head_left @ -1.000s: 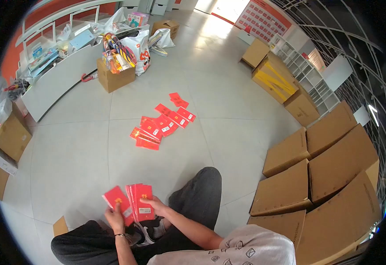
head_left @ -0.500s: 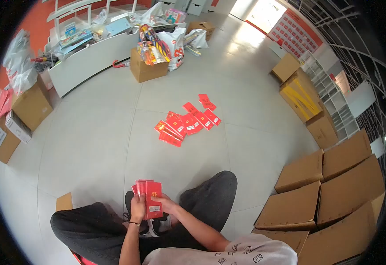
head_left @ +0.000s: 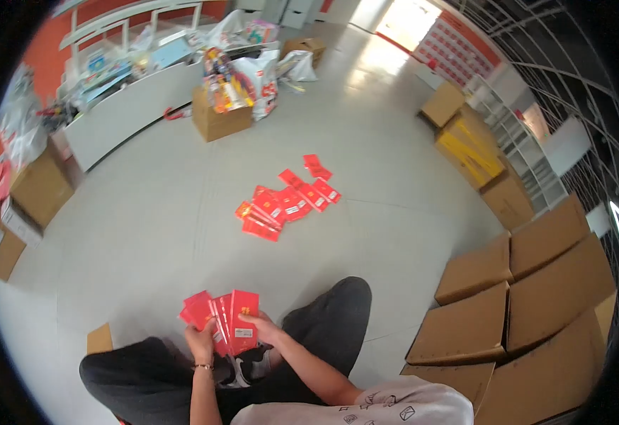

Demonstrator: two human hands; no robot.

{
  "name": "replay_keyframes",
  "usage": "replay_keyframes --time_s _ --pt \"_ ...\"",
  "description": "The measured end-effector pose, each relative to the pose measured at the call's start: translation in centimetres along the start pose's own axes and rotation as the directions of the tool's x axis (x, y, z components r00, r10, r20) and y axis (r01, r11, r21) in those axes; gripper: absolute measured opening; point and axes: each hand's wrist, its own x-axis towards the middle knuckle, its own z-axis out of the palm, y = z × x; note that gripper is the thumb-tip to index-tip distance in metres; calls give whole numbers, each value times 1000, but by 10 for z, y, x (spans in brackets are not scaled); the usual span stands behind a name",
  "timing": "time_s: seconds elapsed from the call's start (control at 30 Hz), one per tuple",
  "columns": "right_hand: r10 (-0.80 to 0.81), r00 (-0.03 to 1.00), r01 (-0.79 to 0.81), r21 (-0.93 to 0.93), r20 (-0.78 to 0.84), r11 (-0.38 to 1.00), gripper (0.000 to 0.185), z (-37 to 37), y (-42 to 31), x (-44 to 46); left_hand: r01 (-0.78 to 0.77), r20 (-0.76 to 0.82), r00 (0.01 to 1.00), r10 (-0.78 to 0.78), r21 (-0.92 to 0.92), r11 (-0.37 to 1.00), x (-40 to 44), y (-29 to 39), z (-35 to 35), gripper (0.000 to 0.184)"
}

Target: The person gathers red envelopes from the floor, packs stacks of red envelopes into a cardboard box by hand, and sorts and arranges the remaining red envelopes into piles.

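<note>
- Red envelopes (head_left: pixel 245 302) sit fanned between left hand (head_left: pixel 200 344) and right hand (head_left: pixel 263 329), both clamped on them.
- Fanning seems the step in hand; the next move likely calls for steady grip.
- Loose envelopes (head_left: pixel 293 203) overlap on the floor (head_left: pixel 394 244) beyond.

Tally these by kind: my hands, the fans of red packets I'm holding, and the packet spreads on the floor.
Hands: 2, left hand and right hand
Held fan: 1
Floor spread: 1
Total: 4
</note>
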Motion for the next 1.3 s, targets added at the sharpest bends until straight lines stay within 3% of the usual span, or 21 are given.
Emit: replay_keyframes --time_s 0.1,0.17,0.23,0.33,0.4,0.43,0.47,0.5,0.6,0.73,0.8,0.83,0.87,0.97,1.0,1.07,1.13,1.2,1.23,1.27,1.3 --pt "-106 993 107 21 -45 994 36 -12 -3 5 -194 -170 963 209 101 976 19 -2 -18 32" --pt "-85 990 119 340 -115 933 35 -27 -8 8 -279 -318 896 310 141 950 25 7 -25 45" --pt "-108 991 132 405 -81 905 34 -33 -16 3 -330 -407 839 361 148 932 15 29 -28 47" --pt "-122 992 100 464 16 880 37 -18 -23 -5 -202 -268 927 264 237 950 5 44 -25 41" --pt "-17 987 -32 299 160 954 39 -11 -9 0 -607 38 759 650 403 685 19 -2 -16 35" --pt "-23 991 -7 220 132 976 42 0 0 0 -367 124 930 347 229 901 10 9 -10 30" --pt "19 994 -36 150 111 988 42 4 9 -1 -43 265 964 18 87 995 1 21 -3 27" --pt "26 993 -43 151 111 988 43 6 15 -4 -249 234 945 230 55 967 12 -28 5 27" --pt "45 991 -60 115 125 992 42 4 10 -7 -32 372 927 37 -21 999 14 -35 5 26" --pt "62 988 -72 72 139 995 40 2 5 -4 -194 312 938 152 108 975 0 -4 2 22" --pt "-5 996 1 37 93 999 39 5 12 -1 -84 217 975 45 176 981 -3 8 0 20" --pt "-76 996 76 2 49 997 39 6 14 1 -99 102 992 81 191 977 0 3 3 24" --pt "-77 996 77 2 47 997 39 5 13 2 -99 104 991 80 191 977 2 1 0 24" --pt "-83 996 85 108 -18 991 37 0 8 7 -233 -91 962 257 218 948 7 13 -8 25" --pt "-61 994 81 234 -90 969 37 -8 1 9 -240 -71 959 275 319 917 5 27 -17 20" --pt "-27 987 83 354 -160 932 37 -20 -8 7 -387 -181 872 456 316 866 19 16 -24 19" --pt "-120 990 140 450 -74 882 37 -29 -16 5 -298 -143 917 371 373 879 18 21 -31 27" --pt "-132 991 134 430 -35 893 40 -30 -12 9 -495 -144 820 554 309 812 8 47 -20 61" --pt "-100 995 89 356 14 930 41 -19 -12 5 -486 3 869 495 194 852 8 43 -20 83" --pt "-64 996 44 277 62 960 42 -12 -8 4 -425 89 905 416 178 887 -1 45 -14 71" --pt "-86 993 71 176 78 982 43 -2 0 4 -496 218 864 454 212 842 1 35 -10 67"
